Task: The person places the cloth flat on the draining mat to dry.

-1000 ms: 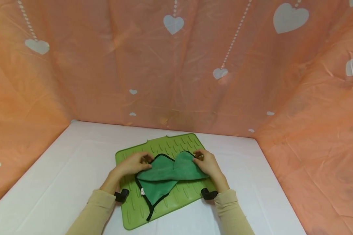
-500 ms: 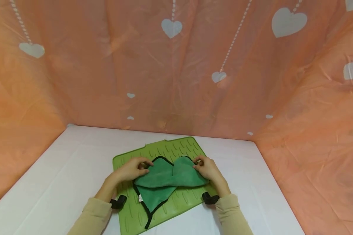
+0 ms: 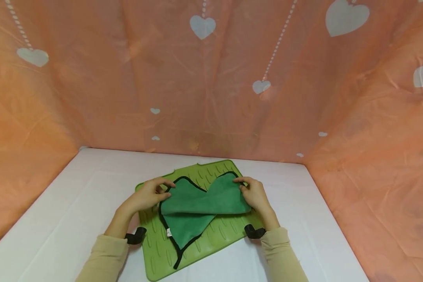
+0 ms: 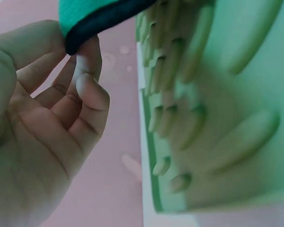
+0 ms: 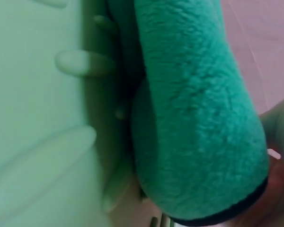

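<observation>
A fuzzy green cloth [image 3: 206, 199] with black edging lies partly folded across a ribbed green mat [image 3: 155, 252]. Its upper part folds over a lower pointed part, which carries a white tag [image 3: 169, 232] and a black strap [image 3: 178, 258]. My left hand [image 3: 146, 196] pinches the left upper edge; in the left wrist view its thumb and forefinger meet at the cloth's black border [image 4: 104, 19]. My right hand [image 3: 256, 194] pinches the right upper edge. In the right wrist view the thick cloth fold [image 5: 194, 109] mostly hides that hand.
The mat lies askew on a white table [image 3: 91, 203]. Orange sheeting [image 3: 183, 78] with pale hearts rises behind the table and on both sides. A black wrist mount [image 3: 136, 236] sits by my left wrist, and another black mount [image 3: 255, 232] by my right.
My hands have moved apart, left hand to the left and right hand to the right. The cloth's upper part is stretched wider, and the notch between its two lobes is more spread out.
</observation>
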The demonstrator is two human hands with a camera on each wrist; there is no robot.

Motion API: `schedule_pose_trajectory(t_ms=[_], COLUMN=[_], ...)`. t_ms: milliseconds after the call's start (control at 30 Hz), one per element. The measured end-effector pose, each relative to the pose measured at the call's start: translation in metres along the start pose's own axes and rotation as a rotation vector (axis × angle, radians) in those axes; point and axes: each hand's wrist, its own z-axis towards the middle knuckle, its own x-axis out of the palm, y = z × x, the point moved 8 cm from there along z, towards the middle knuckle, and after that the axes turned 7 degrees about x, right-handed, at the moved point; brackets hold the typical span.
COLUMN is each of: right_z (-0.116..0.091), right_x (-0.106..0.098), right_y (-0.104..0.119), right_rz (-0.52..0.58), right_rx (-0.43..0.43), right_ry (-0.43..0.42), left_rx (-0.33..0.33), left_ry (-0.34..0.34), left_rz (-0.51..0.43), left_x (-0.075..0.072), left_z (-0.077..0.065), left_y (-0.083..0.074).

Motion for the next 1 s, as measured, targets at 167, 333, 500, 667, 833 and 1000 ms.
schedule_pose_trajectory(t_ms=[167,333,500,667,833,1000], right_z=[0.003,0.010,0.025,0.044,0.059,0.067], right_x=[-0.001,-0.001,0.005,0.016,0.028,0.041], right_y=[0.001,0.006,0.012,0.015,0.018,0.017], right_rz=[0.044,0.056,-0.022,-0.103,-0.162,-0.216], right_rx=[-0.007,-0.050,-0.129,-0.167,-0.168,-0.175], right_ry=[-0.028,-0.043,-0.002,0.080,0.191,0.292], left_rx=[-0.046,-0.050,-0.047,-0.071,-0.102,-0.109], left_ry=[-0.030,-0.060,-0.081,-0.063,-0.047,-0.026], left_rz=[-0.010,-0.040,-0.039,-0.023,0.011,0.050], left_x=[-0.011,-0.020,-0.027,-0.027,-0.027,-0.025], left_z=[-0.006,-0.011,-0.012,-0.013,-0.015,-0.017], left_y=[0.004,0.005,0.008,0.015,0.022,0.026])
